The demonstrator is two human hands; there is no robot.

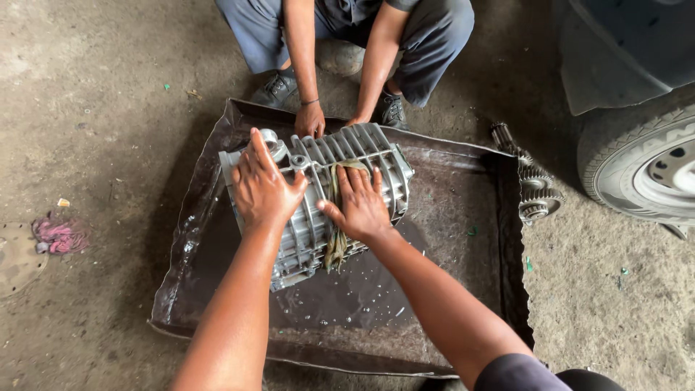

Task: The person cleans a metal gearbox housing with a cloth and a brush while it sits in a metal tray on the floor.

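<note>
Two hands press down on one ribbed metal casing (326, 195) lying in one shallow, wet metal tray (449, 217) on the concrete floor (94, 108). On the left, the person's left hand (264, 188) lies flat and spread across the casing's near end, gripping nothing. The right hand (360, 206) sits just beside it, fingers spread, pinning one dirty rag (335, 242) against the ribs at the casing's middle. Across the tray, a co-worker crouches with two hands of their own: one hand (310, 119) and a second hand (356, 121) touch the casing's far edge. One gear shaft (527, 181) lies just outside the tray's right rim, near one vehicle tyre (641, 170). One pink rag (58, 235) lies well apart at left.
</note>
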